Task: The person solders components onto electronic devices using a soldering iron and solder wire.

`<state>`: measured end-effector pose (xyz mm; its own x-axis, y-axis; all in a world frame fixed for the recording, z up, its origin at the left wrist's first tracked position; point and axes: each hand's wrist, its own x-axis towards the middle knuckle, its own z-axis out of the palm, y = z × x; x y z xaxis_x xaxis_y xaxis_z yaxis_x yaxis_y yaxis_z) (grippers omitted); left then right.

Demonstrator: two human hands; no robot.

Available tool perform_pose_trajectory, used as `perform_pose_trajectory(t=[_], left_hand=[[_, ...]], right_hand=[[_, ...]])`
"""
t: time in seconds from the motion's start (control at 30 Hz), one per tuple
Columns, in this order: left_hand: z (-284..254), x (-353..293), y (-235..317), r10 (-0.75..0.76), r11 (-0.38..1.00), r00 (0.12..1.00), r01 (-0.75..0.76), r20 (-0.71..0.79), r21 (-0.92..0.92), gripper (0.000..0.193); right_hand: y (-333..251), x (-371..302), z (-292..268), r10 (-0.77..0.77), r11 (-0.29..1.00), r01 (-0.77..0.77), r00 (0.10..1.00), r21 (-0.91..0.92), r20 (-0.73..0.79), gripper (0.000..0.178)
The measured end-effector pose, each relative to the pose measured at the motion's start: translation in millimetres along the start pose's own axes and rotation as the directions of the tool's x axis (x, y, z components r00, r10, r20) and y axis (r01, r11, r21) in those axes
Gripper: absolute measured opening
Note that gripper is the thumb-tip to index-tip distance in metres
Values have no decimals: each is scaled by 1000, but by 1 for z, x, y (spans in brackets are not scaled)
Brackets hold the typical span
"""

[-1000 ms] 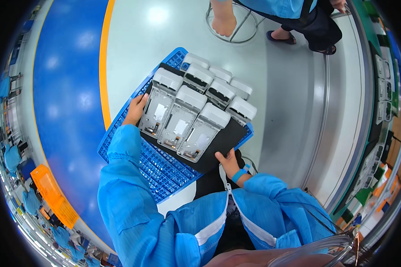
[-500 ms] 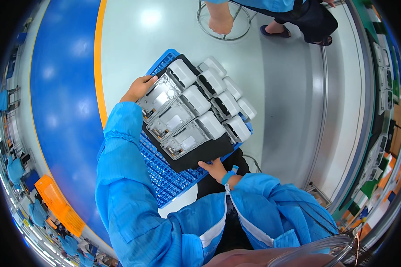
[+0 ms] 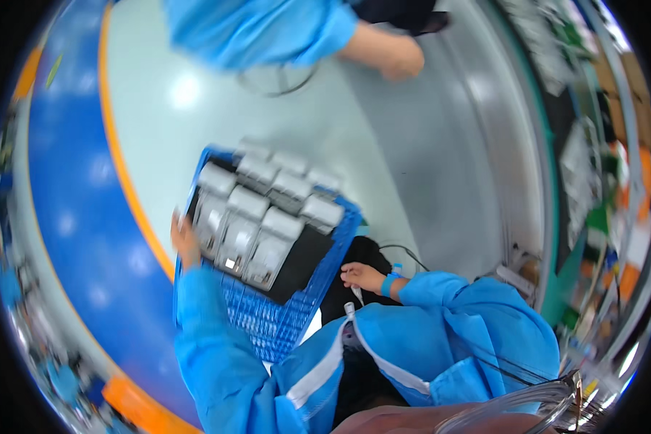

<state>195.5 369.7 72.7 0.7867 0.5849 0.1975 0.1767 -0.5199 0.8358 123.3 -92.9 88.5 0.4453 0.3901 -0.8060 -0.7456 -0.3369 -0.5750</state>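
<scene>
A black sheet (image 3: 301, 263) carries several grey-and-white device housings (image 3: 240, 237) in rows, and lies over a blue plastic crate (image 3: 249, 318) with lattice walls. At the left edge of the housings is my left hand (image 3: 186, 240), smeared by motion, its fingers stretched out and apparently not wrapped round anything. My right hand (image 3: 362, 277) is off the crate, just past its right edge above my dark-clothed leg. Its fingers are curled together; a small pale pointed shape shows beneath them, too blurred to name. A blue band circles that wrist.
Across from me stands another person in a blue sleeve (image 3: 267, 32), a bare hand (image 3: 403, 59) held out over the floor. Behind that sleeve is a round metal stool base (image 3: 278, 83). An orange floor line (image 3: 112, 130) runs at left; a green-edged workbench (image 3: 546, 137) with parts stands at right.
My right hand has let go of the black sheet's near edge and drawn back. My left hand has shifted along the left side. The other person's arm has come nearer; the whole view has turned.
</scene>
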Motion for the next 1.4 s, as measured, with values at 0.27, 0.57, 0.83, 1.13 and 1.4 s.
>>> perform_pose_trajectory(t=[0.27, 0.57, 0.83, 1.13, 1.4], left_hand=[[-35, -209, 44, -249, 851, 965, 257, -79, 458, 46], [101, -214, 239, -248, 868, 177, -397, 952, 299, 43], [230, -212, 609, 673, 740, 281, -260, 684, -621, 34], [352, -252, 701, 711, 580, 213, -717, 670, -387, 37], [363, -238, 683, 753, 472, 116, -782, 648, -408, 35]], right_hand=[[8, -168, -87, -32, 951, 118, 957, 285, -289, 33], [71, -379, -113, -44, 581, 727, 478, 367, -878, 21], [69, -466, -236, -8, 764, 632, -194, -131, -981, 30], [11, -444, -302, 110, 994, 50, -273, 100, -956, 45], [4, -453, -293, 234, 955, 201, -58, 218, -970, 47]])
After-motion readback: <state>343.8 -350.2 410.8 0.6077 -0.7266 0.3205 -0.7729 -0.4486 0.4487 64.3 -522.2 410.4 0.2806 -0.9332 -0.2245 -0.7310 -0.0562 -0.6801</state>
